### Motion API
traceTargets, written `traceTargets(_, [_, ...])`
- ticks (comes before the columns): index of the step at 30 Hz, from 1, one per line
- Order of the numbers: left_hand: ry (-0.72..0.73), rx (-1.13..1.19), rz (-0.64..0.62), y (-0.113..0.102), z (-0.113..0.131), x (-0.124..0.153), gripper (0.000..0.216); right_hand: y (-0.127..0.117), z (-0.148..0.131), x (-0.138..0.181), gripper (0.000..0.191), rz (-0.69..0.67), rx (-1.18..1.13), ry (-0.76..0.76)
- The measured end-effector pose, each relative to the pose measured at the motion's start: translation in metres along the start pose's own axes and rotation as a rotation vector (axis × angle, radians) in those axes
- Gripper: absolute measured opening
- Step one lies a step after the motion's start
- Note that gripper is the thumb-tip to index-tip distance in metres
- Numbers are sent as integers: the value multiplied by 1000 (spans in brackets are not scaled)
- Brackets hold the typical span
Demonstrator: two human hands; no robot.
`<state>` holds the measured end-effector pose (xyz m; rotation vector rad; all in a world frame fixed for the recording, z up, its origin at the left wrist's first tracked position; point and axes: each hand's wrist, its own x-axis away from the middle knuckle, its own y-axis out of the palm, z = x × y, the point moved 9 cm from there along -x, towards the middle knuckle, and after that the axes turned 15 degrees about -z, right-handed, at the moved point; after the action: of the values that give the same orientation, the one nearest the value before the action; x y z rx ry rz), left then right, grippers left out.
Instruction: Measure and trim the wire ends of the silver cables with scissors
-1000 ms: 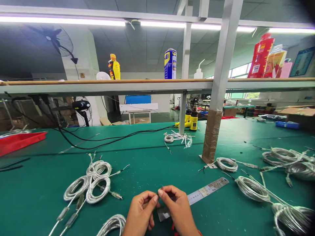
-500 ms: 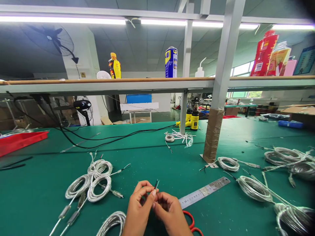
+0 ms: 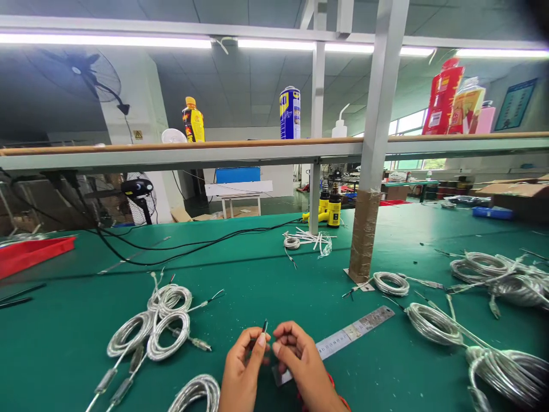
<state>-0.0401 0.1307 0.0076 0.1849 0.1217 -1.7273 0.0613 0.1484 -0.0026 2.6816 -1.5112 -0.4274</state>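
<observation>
My left hand (image 3: 245, 363) pinches the stripped end of a cable between thumb and forefinger. A dark wire tip (image 3: 265, 327) sticks up from the pinch; the rest of the cable is hidden. Just to the right, apart from it, is my right hand (image 3: 303, 361), its fingers loosely curled and the thumb apart from the forefinger, with nothing visible in them. A steel ruler (image 3: 364, 330) lies slanting behind and under my right hand. Red-handled scissors (image 3: 344, 402) are mostly covered by that hand. A coiled clear-sheathed cable (image 3: 198, 393) lies to the left of my left hand.
Coiled cables (image 3: 170, 329) lie at left, with further coils (image 3: 433, 324) at right. A taped post (image 3: 364, 240) rises from the green table (image 3: 240, 292). Yellow heat guns (image 3: 332, 212) and white tube pieces (image 3: 315, 237) are at the back. A red tray (image 3: 38, 254) sits far left.
My right hand has come away from my left, leaving a gap between them. The ruler's near end now shows below the hands. The view has shifted slightly.
</observation>
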Motion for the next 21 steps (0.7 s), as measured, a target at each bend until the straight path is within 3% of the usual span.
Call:
traceTargets(4, [-69, 6, -100, 11, -8, -1, 37, -3, -11, 0, 33, 11, 56, -35])
traceTargets(9, [-40, 52, -168, 21, -6, -4, 36, -7, -24, -1, 23, 39, 88, -114])
traceTargets(21, [-87, 119, -190, 22, -8, -5, 40, -14, -25, -2, 24, 48, 138, -77])
